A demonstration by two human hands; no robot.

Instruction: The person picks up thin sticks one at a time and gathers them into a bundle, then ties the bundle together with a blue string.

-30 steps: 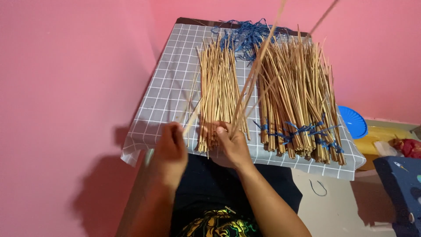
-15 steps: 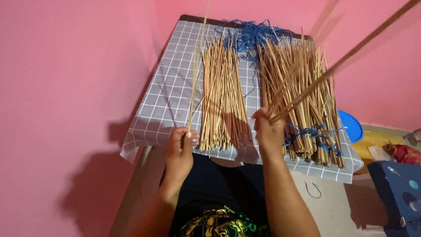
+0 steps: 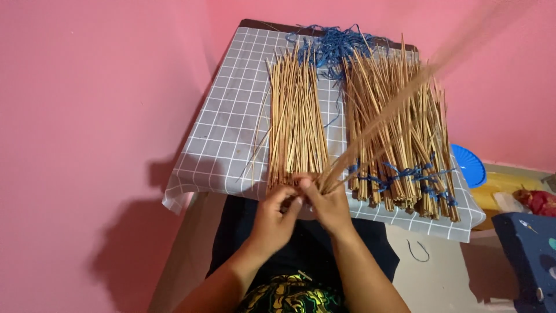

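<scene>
Head view: a few blurred sticks [image 3: 382, 124] are gripped at their near ends by the right hand [image 3: 330, 206]; their long axis runs up and to the right, over the tied bundles [image 3: 399, 145]. The left hand [image 3: 275, 217] is closed beside it, touching the loose pile [image 3: 295, 122] at the bench [image 3: 220, 139] edge.

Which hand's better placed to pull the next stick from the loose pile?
Probably left. The left hand sits at the loose pile's near ends, fingers free; the right hand already grips a raised bunch of sticks.
</scene>
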